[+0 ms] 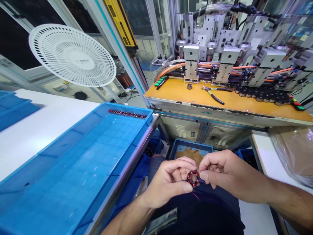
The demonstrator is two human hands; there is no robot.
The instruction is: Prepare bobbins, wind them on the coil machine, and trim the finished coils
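Note:
My left hand (168, 181) grips a small ring-shaped motor stator (193, 178) between thumb and fingers, above my lap. The stator has a dark core wound with red-copper wire and an open centre. Thin reddish wire ends (196, 195) hang from its lower side. Close against the stator's right edge, my right hand (222, 173) is closed in a pinch. A dark wire end shows below its thumb, so it appears to hold a wire of the stator; its fingertips hide the exact contact.
To the left lies a long blue tray (61, 169) with a row of stators (127, 114) at its far end. Pliers (215, 93), a single stator (189, 86) and several dark parts (259, 93) sit on the orange bench under the machine. A white fan (73, 55) stands back left.

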